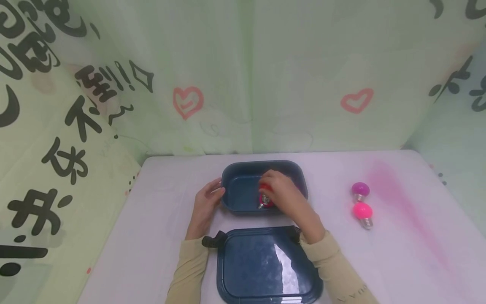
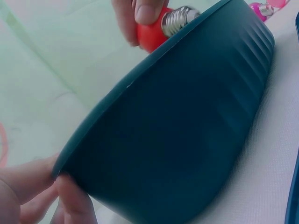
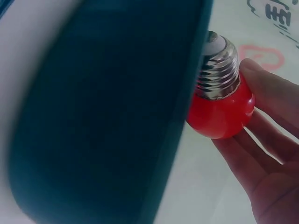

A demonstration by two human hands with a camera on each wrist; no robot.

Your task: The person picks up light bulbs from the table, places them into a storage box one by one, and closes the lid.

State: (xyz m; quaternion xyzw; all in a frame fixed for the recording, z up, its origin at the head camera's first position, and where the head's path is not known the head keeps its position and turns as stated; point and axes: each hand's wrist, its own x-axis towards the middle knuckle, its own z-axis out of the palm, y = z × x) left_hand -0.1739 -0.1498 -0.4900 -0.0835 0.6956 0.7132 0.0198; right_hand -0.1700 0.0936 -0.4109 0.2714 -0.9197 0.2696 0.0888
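Observation:
My right hand point(image 1: 281, 188) pinches a red light bulb point(image 3: 222, 109) by its round end, over the right part of a dark blue plastic box point(image 1: 237, 207). The bulb's silver screw base point(image 2: 180, 18) shows just above the rim in the left wrist view. Below it in the head view is more red, and I cannot tell whether that is a second bulb or a reflection. At the box's left end my left hand point(image 1: 206, 204) grips the rim between thumb and fingers point(image 2: 74, 198).
A dark blue lid point(image 1: 262, 266) lies flat in front of the box, between the forearms. To the right, a purple bulb point(image 1: 360, 188) and a pink bulb point(image 1: 363, 210) lie close together on the white table point(image 1: 326, 169). Behind hangs a pale green curtain point(image 1: 273, 84).

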